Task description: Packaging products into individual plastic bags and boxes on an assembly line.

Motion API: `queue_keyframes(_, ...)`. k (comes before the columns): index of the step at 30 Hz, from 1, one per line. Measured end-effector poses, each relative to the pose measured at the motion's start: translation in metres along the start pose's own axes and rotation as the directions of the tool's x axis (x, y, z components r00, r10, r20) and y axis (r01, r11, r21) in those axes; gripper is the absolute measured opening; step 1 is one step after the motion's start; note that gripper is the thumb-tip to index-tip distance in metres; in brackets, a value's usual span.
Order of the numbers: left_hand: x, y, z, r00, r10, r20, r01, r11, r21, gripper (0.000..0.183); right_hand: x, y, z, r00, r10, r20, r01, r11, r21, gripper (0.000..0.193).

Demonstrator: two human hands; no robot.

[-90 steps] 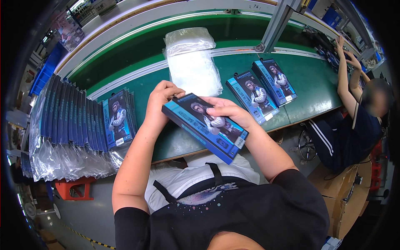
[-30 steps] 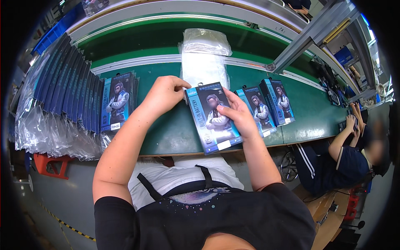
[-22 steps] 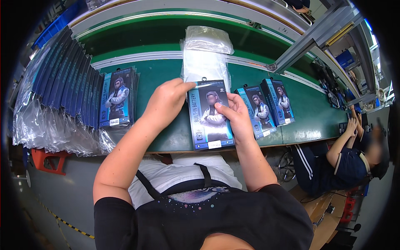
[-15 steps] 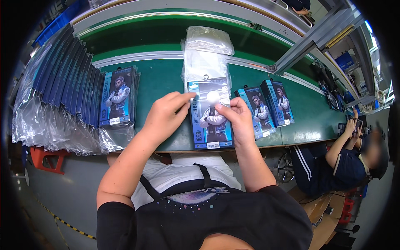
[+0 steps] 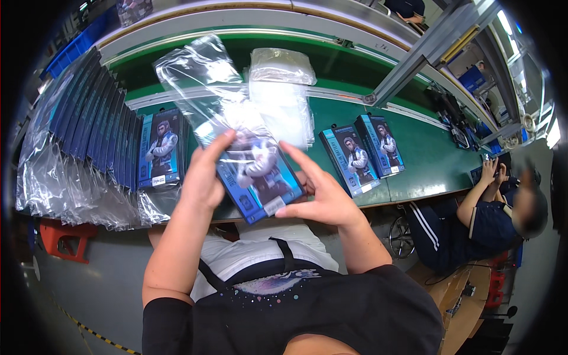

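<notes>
A blue-and-black retail box (image 5: 254, 198) with a figure printed on it is tilted in the air above the table's front edge. Part of it lies inside a clear plastic bag (image 5: 201, 74), whose loose end stretches away to the far left. My left hand (image 5: 204, 177) grips the box's left side through the film, thumb on top. Along the right side, my right hand (image 5: 322, 192) curls round the box with thumb and forefinger spread wide; its other fingers are partly hidden beneath. Beyond the box lies a stack of clear bags (image 5: 278, 100).
A long row of bagged boxes (image 5: 89, 112) stands at the left. Two similar boxes, one (image 5: 349, 157) nearer and another (image 5: 381, 145) beside it, lie on the green table (image 5: 423, 171) at right. A metal post (image 5: 408, 65) rises behind. A co-worker (image 5: 503, 207) sits at far right.
The box has come off the bag stack, turned anticlockwise and moved left and nearer to me. A clear bag now covers part of it. My left hand has gone from the upper edge to its side.
</notes>
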State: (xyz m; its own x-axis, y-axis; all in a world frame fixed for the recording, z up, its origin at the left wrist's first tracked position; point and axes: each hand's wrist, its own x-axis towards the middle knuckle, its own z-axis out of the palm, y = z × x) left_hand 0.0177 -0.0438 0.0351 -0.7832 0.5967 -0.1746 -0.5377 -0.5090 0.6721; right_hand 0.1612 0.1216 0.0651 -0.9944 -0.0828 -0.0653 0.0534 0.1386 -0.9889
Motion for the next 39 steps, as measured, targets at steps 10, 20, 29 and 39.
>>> queue_keyframes(10,-0.044,-0.008,0.032,0.69,-0.387,0.612,0.248,0.92,0.303,0.038,-0.016,-0.031,0.011,0.283,-0.639,-0.715,0.647,0.677,-0.349,0.022)
queue_keyframes(20,-0.049,-0.033,-0.003,0.899,-0.401,0.177,0.377,0.913,0.159,0.037,-0.001,-0.021,0.043,0.797,-0.593,0.119,0.579,0.692,-0.43,0.027)
queue_keyframes(29,-0.061,0.008,-0.018,0.955,-0.266,0.132,0.251,0.961,0.119,0.07,0.014,0.01,-0.013,0.691,-0.486,-0.534,0.351,0.872,-0.34,0.015)
queue_keyframes(39,-0.066,0.058,-0.047,0.68,0.612,0.404,-0.407,-0.144,0.902,0.053,0.002,0.041,-0.052,0.565,-0.28,-0.776,0.092,0.956,-0.278,0.025)
